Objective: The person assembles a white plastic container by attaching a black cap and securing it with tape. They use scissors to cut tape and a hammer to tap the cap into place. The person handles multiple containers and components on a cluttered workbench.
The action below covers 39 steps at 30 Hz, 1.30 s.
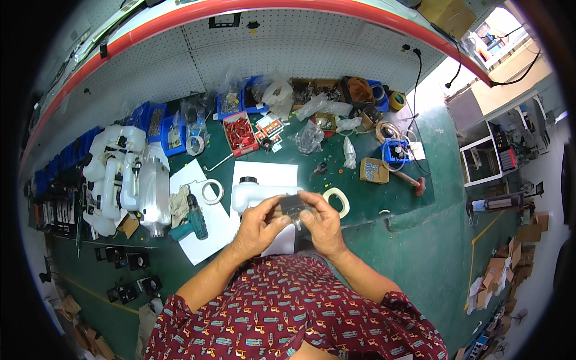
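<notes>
Close in front of my body, my left hand [262, 225] and my right hand [321, 226] together grip a small dark grey, box-shaped part [293, 206]. Thumbs press on its near side, and a little pale fitting sticks out below it. What exactly the part is I cannot make out. Behind my hands a white plastic tank [255, 195] with a black cap lies on a white sheet [273, 172]. Off to the right of my right hand is a cream tape roll [336, 203]. Left of my left hand, a teal cordless drill [193, 219] rests on another white sheet.
Several white plastic tanks [114, 174] and a silver canister [154, 198] crowd the bench's left side. Along the back stand blue bins [229, 103] and a box of red parts [240, 133]. A hammer [414, 181] and a small cardboard box [374, 171] lie at right. A red-edged shelf [288, 7] overhangs the bench.
</notes>
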{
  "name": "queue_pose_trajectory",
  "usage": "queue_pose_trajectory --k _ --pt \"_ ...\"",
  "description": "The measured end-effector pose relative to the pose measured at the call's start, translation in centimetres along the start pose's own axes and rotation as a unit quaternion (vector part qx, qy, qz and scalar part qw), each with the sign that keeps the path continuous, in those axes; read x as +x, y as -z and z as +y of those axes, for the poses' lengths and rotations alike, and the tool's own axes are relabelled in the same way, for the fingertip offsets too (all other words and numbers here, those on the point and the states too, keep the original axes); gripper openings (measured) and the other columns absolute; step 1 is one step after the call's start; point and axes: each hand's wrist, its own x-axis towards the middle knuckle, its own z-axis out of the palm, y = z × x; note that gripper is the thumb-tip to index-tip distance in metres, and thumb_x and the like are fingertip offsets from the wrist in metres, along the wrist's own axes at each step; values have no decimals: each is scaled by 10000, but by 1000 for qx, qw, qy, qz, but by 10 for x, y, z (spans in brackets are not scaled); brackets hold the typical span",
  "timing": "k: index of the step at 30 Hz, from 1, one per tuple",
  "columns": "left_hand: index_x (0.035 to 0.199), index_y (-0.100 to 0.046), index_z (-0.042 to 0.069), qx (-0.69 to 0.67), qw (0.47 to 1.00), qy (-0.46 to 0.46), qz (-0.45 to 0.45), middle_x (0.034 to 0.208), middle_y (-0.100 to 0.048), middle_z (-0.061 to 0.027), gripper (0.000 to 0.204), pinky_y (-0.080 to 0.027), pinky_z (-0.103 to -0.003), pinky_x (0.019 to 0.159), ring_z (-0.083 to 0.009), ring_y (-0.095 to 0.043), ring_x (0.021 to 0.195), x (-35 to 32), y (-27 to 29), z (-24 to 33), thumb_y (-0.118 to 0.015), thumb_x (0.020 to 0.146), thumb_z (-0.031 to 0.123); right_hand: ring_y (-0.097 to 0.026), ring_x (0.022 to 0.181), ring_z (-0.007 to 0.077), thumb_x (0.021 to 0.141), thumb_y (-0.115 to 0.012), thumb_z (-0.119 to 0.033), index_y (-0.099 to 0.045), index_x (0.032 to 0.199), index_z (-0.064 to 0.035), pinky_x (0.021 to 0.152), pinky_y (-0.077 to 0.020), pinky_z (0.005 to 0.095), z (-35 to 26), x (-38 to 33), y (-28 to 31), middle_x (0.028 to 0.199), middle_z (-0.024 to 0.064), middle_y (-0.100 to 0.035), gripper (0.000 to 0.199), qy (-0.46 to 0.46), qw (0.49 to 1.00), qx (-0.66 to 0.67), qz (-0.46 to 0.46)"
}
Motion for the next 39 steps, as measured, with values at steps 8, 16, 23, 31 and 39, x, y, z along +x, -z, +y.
queue_pose_trajectory --k 8,16,23,31,39 --pt "1387 -576 -64 42 999 1 22 1143 -739 -133 513 -594 -322 915 -186 -730 1032 10 -13 -28 -770 929 64 -569 1299 197 1068 -641 -229 -413 1555 52 1117 -459 362 11 -2 19 1460 153 -544 607 -160 974 157 0" --pt "1294 -669 11 282 954 -95 -25 1120 -744 -184 554 -616 -377 849 -316 -767 996 34 -43 -43 -902 815 161 -686 1062 164 1028 -714 -189 -432 1549 32 877 -632 335 23 -4 59 1271 100 -633 632 -267 956 123 -3" --pt "1293 -671 15 287 946 26 -147 1138 -748 -183 470 -603 -396 835 -324 -751 981 88 -67 -60 -819 901 227 -697 948 154 982 -690 -72 -512 1494 -8 788 -619 307 62 -1 137 1190 69 -651 546 -316 937 143 48" --pt "1345 -657 55 388 905 2 -172 1426 -601 -238 502 -527 -462 1034 -414 -633 1234 218 -115 -100 -789 903 254 -671 832 125 830 -865 -174 -651 1334 -24 630 -581 280 104 8 244 1041 58 -684 568 -337 926 -35 167" --pt "1295 -700 56 525 838 28 -146 1666 -305 -273 453 -465 -504 1147 -473 -450 1432 422 -165 -192 -762 873 208 -656 809 133 829 -845 -184 -638 1327 -4 643 -586 294 128 16 317 996 56 -671 569 -347 911 -54 215"
